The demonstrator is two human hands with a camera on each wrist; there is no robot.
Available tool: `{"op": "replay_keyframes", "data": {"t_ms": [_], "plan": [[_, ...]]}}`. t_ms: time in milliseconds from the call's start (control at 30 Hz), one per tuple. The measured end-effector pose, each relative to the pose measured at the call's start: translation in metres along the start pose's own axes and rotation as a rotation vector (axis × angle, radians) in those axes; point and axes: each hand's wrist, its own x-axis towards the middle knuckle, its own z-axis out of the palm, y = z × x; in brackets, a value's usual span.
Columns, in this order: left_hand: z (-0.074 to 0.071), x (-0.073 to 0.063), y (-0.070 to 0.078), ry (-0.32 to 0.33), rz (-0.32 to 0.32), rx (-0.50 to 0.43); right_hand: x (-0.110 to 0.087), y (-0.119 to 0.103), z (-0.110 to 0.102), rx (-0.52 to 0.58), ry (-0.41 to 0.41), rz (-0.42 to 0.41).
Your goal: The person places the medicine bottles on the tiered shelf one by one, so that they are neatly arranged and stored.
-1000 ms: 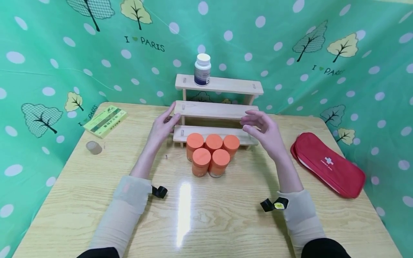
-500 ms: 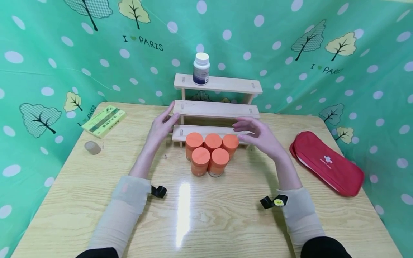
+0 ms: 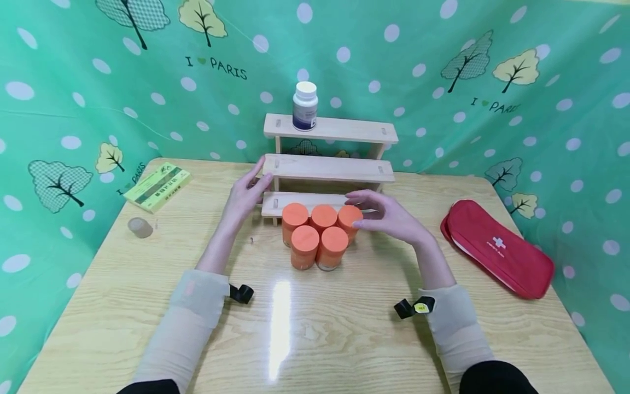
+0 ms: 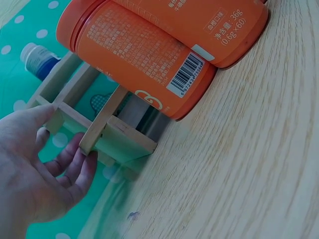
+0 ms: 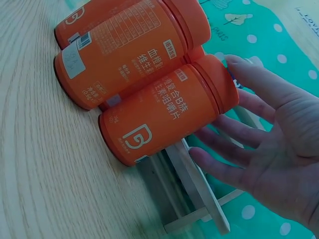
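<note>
A pale wooden three-step shelf (image 3: 327,167) stands at the back of the table. My left hand (image 3: 244,191) holds its left end; in the left wrist view the fingertips (image 4: 88,162) curl against a plank end, with the thumb by a higher step. Several orange bottles (image 3: 304,246) with orange lids cluster before the lowest step. My right hand (image 3: 389,216) reaches round the rear right bottle (image 5: 167,109), fingers spread behind it and thumb beside its lid. Whether the skin touches that bottle I cannot tell. A white-capped bottle (image 3: 305,106) is upright on the top step.
On the right lies a red first-aid pouch (image 3: 498,249). To the left are a green and yellow box (image 3: 157,187) and a small grey cylindrical piece (image 3: 140,227). A green patterned cloth (image 3: 344,33) hangs behind and beside the table (image 3: 344,339).
My right hand has come left and nearer, from beside the shelf's right end to the rear right orange bottle. The left hand stays at the shelf's left end.
</note>
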Motion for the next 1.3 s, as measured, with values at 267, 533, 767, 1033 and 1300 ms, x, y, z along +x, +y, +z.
{"op": "replay_keyframes", "data": {"t_ms": [267,533,767,1033,1300], "plan": [[0.0002,-0.0003,0.0011,0.008,-0.017,-0.008,0.0027,0.0039,0.0009,-0.052,-0.056,-0.008],[0.0012,0.0001,0.0014,0.011,-0.007,-0.006,0.0042,0.0037,0.0028,-0.084,-0.061,-0.012],[0.0013,0.0007,-0.0006,0.013,0.001,-0.002,0.0044,0.0033,0.0045,-0.081,-0.06,-0.008],[0.0009,-0.0007,-0.0001,0.01,0.006,-0.013,0.0037,0.0015,0.0049,-0.079,-0.053,-0.007],[0.0008,-0.0005,0.0005,0.009,0.009,-0.018,0.0,0.0041,0.0014,-0.052,0.015,0.041]]}}
